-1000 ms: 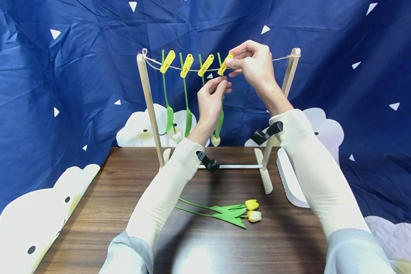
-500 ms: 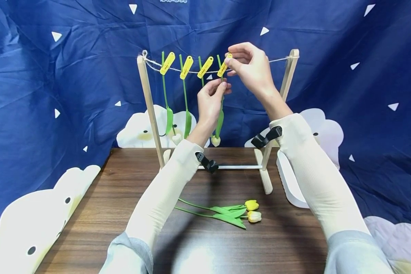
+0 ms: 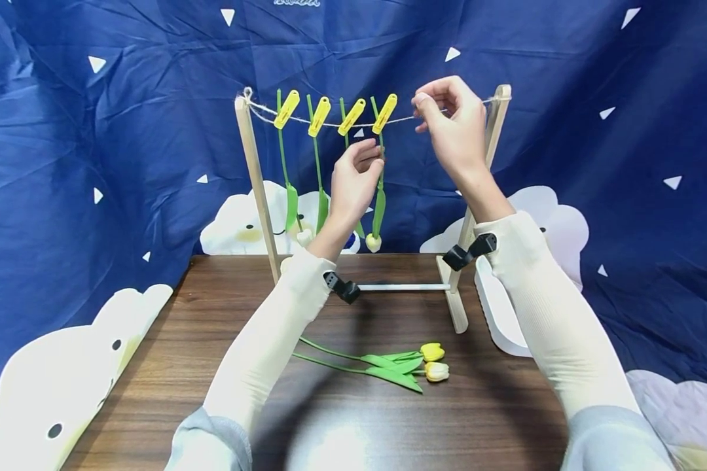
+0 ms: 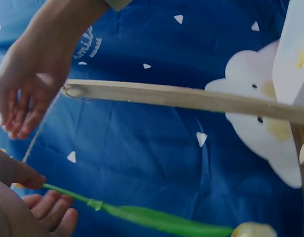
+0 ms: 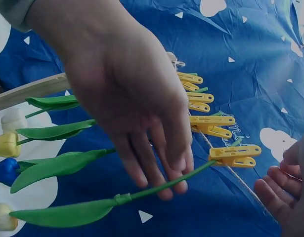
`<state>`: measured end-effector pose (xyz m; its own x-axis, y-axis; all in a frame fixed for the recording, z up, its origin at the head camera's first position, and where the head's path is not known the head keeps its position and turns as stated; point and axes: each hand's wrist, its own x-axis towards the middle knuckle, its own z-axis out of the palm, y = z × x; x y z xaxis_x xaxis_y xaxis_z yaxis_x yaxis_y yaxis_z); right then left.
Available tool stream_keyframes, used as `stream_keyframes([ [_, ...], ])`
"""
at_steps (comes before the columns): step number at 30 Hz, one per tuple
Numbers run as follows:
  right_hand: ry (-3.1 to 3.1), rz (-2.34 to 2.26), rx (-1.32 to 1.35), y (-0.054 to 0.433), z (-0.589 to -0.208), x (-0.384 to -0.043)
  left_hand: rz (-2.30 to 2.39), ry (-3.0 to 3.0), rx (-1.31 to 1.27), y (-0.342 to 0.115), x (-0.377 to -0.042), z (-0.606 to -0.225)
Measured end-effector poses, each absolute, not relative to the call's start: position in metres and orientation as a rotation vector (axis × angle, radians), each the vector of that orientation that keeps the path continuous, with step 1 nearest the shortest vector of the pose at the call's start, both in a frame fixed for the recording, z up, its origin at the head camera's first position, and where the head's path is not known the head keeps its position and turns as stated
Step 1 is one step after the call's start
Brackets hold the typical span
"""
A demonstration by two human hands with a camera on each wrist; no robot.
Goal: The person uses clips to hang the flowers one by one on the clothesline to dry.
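Several artificial tulips hang heads down from a twine line (image 3: 405,120), each stem held by a yellow clothespin. The rightmost clothespin (image 3: 385,114) clips a cream tulip (image 5: 67,216) with a long green leaf. Beside that tulip's stem is my left hand (image 3: 353,186), its fingers loose and the thumb apart from them. In the right wrist view the stem crosses in front of these fingers. My right hand (image 3: 456,131) is off to the right of the clothespin, near the twine, fingers loosely bent and holding nothing. A blue tulip (image 5: 6,171) hangs just left, mostly hidden by my left hand in the head view.
Wooden posts (image 3: 256,183) carry the twine, with a white crossbar (image 3: 403,287) low between them. On the brown table (image 3: 171,366) lie a yellow tulip (image 3: 432,352) and a pale yellow one (image 3: 436,372). A white tray (image 3: 497,314) stands right, partly behind my right sleeve.
My right hand has let go of the rightmost clothespin and moved right. My left hand has released the stem and shifted slightly left and down; the clothespin stays on the twine.
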<state>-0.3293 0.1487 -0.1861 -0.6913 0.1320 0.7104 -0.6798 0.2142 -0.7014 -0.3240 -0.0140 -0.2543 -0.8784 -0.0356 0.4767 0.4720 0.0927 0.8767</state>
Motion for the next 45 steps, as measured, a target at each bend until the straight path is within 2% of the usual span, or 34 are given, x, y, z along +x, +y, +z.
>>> stream_keyframes([
  [8,-1.791,1.588,0.501,0.171,-0.204,-0.322,-1.556,-2.197,-0.463,-0.04,-0.302,-0.264],
  [19,-1.803,1.587,0.44,0.215,-0.234,-0.316,-1.455,-2.272,-0.605,-0.078,-0.286,-0.291],
  [35,-2.174,1.299,0.142,0.288,-0.298,-0.319,-1.397,-2.495,-0.685,-0.123,-0.284,-0.361],
  [45,-2.465,0.992,0.068,0.334,-0.342,-0.326,-1.404,-2.693,-0.65,-0.146,-0.286,-0.412],
])
